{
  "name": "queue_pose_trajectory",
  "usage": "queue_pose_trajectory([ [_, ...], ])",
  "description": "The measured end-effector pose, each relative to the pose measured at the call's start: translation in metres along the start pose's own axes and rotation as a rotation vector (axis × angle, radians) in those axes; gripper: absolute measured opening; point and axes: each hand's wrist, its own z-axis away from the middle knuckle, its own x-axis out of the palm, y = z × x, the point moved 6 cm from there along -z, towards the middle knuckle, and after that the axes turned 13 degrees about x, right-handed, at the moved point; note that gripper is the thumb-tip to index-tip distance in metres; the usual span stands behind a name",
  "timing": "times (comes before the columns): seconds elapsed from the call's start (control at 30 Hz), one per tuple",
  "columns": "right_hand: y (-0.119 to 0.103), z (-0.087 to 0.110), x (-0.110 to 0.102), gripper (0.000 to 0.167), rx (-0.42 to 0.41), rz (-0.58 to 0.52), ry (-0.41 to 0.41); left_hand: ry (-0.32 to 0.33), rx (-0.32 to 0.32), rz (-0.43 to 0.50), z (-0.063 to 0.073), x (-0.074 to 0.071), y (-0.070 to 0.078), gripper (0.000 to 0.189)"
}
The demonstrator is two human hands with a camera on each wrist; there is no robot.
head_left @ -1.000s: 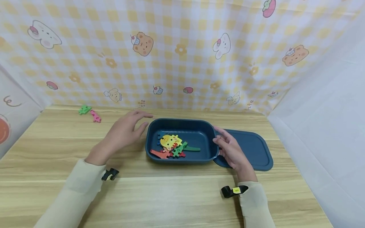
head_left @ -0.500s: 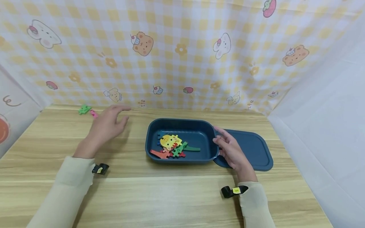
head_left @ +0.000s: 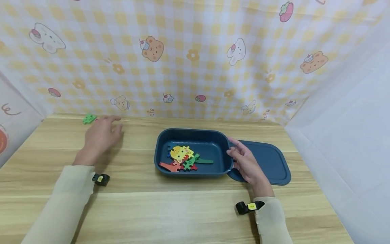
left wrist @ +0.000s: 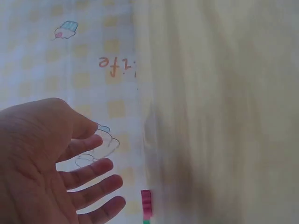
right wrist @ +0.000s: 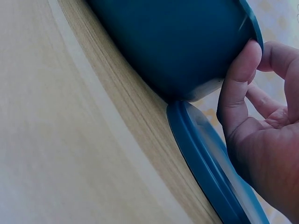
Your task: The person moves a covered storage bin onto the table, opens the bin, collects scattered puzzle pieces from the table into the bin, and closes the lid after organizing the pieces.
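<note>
My left hand (head_left: 102, 135) is over the back left of the table, with fingers spread apart and nothing in them. Beside it lies a green puzzle piece (head_left: 89, 118). A pink piece (left wrist: 146, 201) shows at the table's edge in the left wrist view; in the head view the hand mostly covers it. At the dark blue box (head_left: 195, 174), my right hand (head_left: 248, 166) pinches the right rim between thumb and fingers. Inside the box, toward its left, are a yellow animal-face piece (head_left: 179, 153), an orange-red piece (head_left: 170, 166), a green piece (head_left: 190, 163) and others.
A dark blue lid (head_left: 271, 162) lies flat right of the box, partly behind my right hand. The wooden table (head_left: 170, 213) ends at a checked cloth (head_left: 195, 78) along the back. White cloth (head_left: 344, 135) stands on the right side.
My left hand has moved left from beside the box toward the loose pink and green pieces, now covering most of the pink one. The right hand and box stay put.
</note>
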Motion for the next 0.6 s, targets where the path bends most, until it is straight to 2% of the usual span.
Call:
queue_pose_trajectory([
  [0.13, 0.000, 0.000, -0.001, 0.065, -0.001, -0.006, -0.004, 0.015, -0.003, -0.008, -0.003, -0.002, -0.014, 0.047],
  [0.33, 0.000, 0.001, -0.001, 0.065, 0.000, -0.016, 0.002, -0.004, -0.013, 0.029, 0.001, 0.000, -0.031, 0.049],
  [0.6, 0.001, -0.001, 0.000, 0.066, 0.004, -0.007, 0.005, -0.005, -0.020, 0.027, 0.005, 0.002, -0.042, 0.038],
])
